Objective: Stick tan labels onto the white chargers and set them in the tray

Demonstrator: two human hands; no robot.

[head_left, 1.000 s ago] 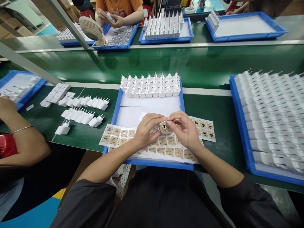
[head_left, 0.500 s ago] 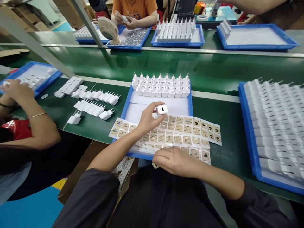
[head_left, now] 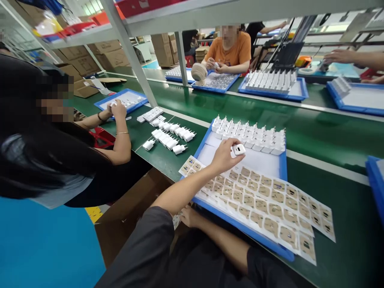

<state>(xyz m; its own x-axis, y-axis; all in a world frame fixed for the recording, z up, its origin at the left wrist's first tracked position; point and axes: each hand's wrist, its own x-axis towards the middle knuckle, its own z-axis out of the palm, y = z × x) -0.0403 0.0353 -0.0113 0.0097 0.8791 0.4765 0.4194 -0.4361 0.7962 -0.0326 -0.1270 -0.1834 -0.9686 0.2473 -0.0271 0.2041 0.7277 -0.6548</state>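
My left hand (head_left: 225, 155) is closed around a white plug charger (head_left: 239, 149), whose end with a dark port slot faces me. It is over a blue tray (head_left: 283, 168), where rows of white chargers (head_left: 255, 134) stand with pins up. Sheets of tan stickers (head_left: 261, 204) lie across the tray's near side. My right hand (head_left: 189, 217) is low, under my left forearm and past the tray's near edge. Beside its fingers shows a patterned scrap (head_left: 177, 221) at the cardboard box (head_left: 132, 218). Those fingers are partly hidden, so their grip is unclear.
Loose white chargers (head_left: 168, 138) lie left of my tray. Beyond them a co-worker's hands (head_left: 117, 108) hold something small and white. More blue trays (head_left: 303, 90) line the far side. A slanted metal post (head_left: 132, 52) rises at left; another blue tray (head_left: 373, 176) is at right.
My view has swung left and up. My right hand has moved from the sticker sheets down and left toward the cardboard box; my left hand still holds the charger.
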